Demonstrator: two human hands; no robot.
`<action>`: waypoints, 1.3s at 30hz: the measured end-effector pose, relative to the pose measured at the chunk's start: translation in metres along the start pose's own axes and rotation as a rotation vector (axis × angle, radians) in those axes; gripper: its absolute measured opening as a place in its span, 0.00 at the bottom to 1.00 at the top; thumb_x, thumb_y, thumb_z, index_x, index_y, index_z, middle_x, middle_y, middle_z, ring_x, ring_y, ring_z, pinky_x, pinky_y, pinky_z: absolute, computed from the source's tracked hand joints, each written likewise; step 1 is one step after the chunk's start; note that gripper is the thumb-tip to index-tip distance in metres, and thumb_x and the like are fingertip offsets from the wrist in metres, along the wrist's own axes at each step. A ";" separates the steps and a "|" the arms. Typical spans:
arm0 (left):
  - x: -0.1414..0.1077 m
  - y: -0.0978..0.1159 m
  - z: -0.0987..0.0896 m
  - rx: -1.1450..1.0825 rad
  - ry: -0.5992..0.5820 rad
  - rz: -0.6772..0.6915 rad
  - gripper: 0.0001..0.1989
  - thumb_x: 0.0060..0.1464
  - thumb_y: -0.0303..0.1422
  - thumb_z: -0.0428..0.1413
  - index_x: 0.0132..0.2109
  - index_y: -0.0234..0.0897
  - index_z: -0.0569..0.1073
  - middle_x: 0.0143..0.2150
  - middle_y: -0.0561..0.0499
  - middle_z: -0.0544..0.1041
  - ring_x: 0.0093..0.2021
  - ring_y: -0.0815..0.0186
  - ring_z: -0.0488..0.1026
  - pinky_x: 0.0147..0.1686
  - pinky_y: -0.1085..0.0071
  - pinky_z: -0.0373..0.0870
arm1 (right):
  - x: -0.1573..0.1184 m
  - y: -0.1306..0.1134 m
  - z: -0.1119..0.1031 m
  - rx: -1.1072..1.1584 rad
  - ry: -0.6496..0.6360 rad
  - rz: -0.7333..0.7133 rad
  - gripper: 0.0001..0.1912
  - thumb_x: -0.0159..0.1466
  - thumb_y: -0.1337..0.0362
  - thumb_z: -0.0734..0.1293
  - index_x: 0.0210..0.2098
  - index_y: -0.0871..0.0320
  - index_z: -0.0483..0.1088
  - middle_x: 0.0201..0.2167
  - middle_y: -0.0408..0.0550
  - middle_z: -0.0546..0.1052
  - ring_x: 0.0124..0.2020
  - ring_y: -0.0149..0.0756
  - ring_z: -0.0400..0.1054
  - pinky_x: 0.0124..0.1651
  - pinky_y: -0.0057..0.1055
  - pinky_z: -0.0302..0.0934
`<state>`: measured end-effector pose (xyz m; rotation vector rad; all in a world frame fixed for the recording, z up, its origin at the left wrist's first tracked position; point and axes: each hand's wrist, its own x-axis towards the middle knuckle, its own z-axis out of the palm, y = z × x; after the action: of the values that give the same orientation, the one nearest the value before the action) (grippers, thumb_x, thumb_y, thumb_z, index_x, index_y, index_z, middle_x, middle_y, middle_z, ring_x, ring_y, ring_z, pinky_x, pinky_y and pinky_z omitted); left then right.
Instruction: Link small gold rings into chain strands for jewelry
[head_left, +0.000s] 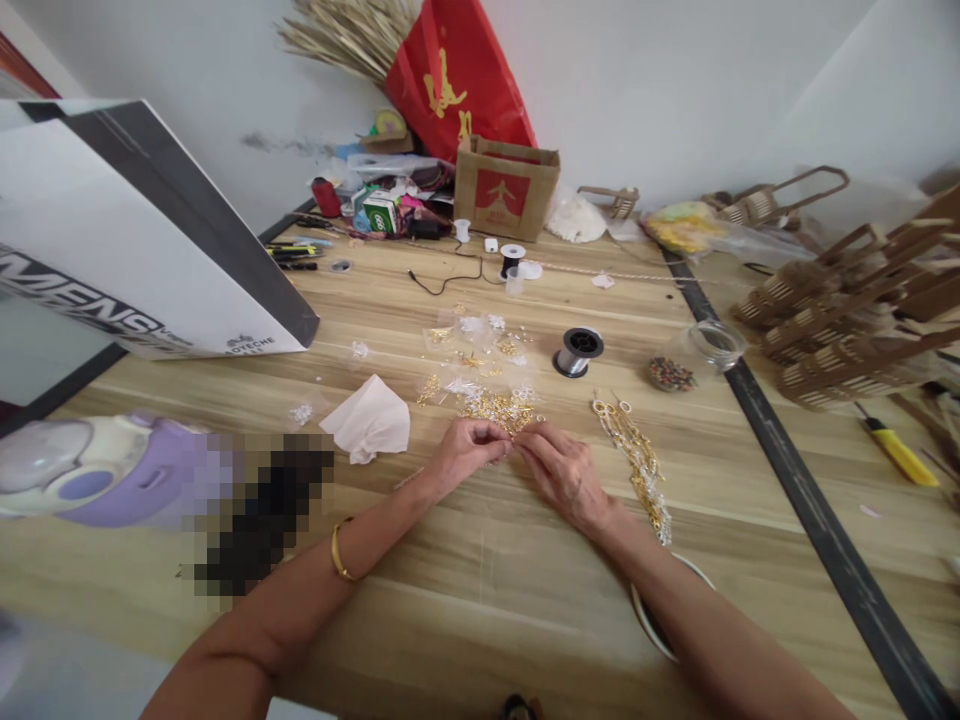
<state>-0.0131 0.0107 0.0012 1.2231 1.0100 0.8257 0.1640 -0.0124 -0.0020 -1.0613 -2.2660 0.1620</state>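
Observation:
My left hand and my right hand meet fingertip to fingertip over the wooden table. Both are closed in a pinch, and whatever sits between the fingers is too small to make out. Just beyond them lies a pile of gold and silver beads. Small clear bags with more gold and silver pieces are spread behind the pile. To the right of my right hand, beaded gold and silver chains lie in a long bunch. A crumpled tissue rests left of my left hand.
A spool of wire and a clear jar of dark beads stand to the right. A large white box and a purple-and-white object take up the left. At the back is a paper bag; woven racks crowd the right.

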 end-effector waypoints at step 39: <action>-0.001 -0.006 0.006 -0.550 -0.044 -0.197 0.14 0.37 0.34 0.67 0.30 0.28 0.76 0.29 0.49 0.76 0.30 0.70 0.71 0.37 0.70 0.68 | -0.001 -0.003 -0.005 -0.203 -0.061 -0.219 0.14 0.68 0.70 0.53 0.46 0.62 0.67 0.41 0.56 0.75 0.39 0.39 0.69 0.36 0.32 0.67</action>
<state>-0.0079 0.0063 -0.0046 0.6591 0.7803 0.8441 0.1657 -0.0154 0.0031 -0.9083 -2.4757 -0.1307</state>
